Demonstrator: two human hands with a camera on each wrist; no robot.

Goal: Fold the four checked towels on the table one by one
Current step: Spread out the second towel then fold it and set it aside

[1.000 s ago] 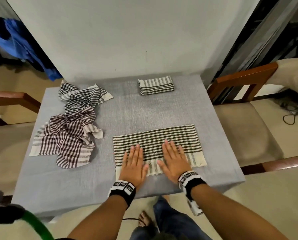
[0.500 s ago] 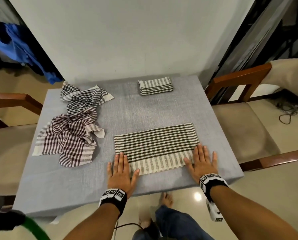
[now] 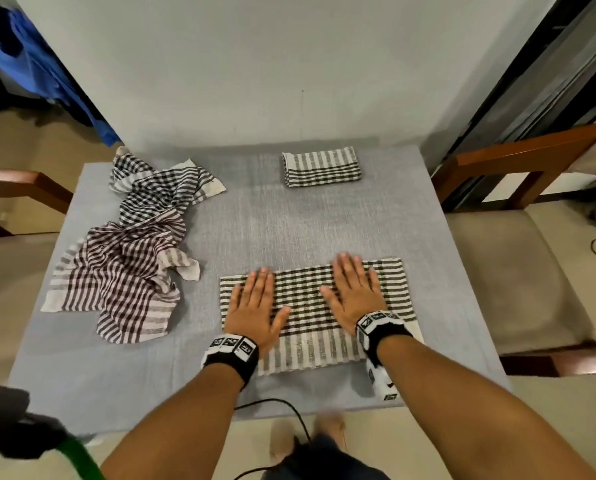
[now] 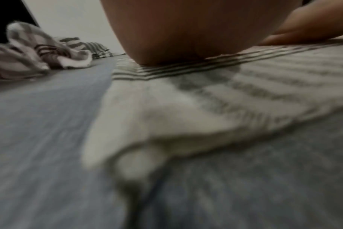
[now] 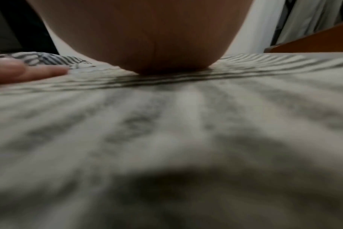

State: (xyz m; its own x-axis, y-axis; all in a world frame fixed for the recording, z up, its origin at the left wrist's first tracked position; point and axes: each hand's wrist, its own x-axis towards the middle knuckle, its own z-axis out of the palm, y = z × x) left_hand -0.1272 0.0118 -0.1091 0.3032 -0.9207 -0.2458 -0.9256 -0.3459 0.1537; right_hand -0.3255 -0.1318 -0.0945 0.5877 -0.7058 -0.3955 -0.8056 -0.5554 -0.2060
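Head view: left hand [image 3: 255, 311] and right hand [image 3: 353, 294] lie flat, fingers straight, pressing the half-folded green checked towel [image 3: 310, 327] at the near edge of the grey surface [image 3: 272, 230]. Far off sits a folded towel [image 3: 322, 166]; two crumpled towels [image 3: 130, 258] lie left.

A half-folded green-and-cream checked cotton towel [image 3: 310, 306] lies flat as a wide rectangle at the near edge of the grey-clothed table [image 3: 289, 230], its cream-striped border nearest; a small folded green-striped towel [image 3: 321, 167] sits at the table's far edge, well apart; two crumpled towels, one black-and-white checked [image 3: 158, 192], one maroon-and-white checked [image 3: 119, 282], lie touching along the table's left side.
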